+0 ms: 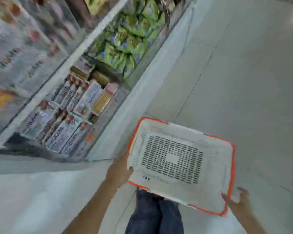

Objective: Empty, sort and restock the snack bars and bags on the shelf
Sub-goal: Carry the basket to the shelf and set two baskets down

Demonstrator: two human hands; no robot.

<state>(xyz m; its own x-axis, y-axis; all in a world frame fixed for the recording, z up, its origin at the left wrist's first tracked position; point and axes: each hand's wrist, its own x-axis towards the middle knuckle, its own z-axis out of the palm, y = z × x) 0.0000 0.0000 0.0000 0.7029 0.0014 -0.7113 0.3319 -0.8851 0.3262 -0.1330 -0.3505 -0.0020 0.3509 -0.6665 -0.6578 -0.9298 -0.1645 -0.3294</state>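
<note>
Both hands held a white basket with an orange rim, and nothing lay inside it. The left hand gripped one short end, a fingertip hooked over the wall; the right hand met the opposite corner with its fingers only loosely bent, so whether it clasped the rim or merely steadied it could not be told. The basket looked like light, stiff slotted plastic, probably easy to carry by the rim at both ends (its perforated floor would let nothing bar-sized through).

Beyond and to the left of the left hand ran the low shelf. Nearest that hand stood the snack bars, boxy packs in foil-like wrap packed on edge in rows; they seemed rigid and somewhat slick, best pinched across the narrow sides a few at a time. Farther along, well away from both hands, lay the green bags, heaped loosely; these looked soft, puffy and crushable, better lifted by the top seam. Blur hid all labels.
</note>
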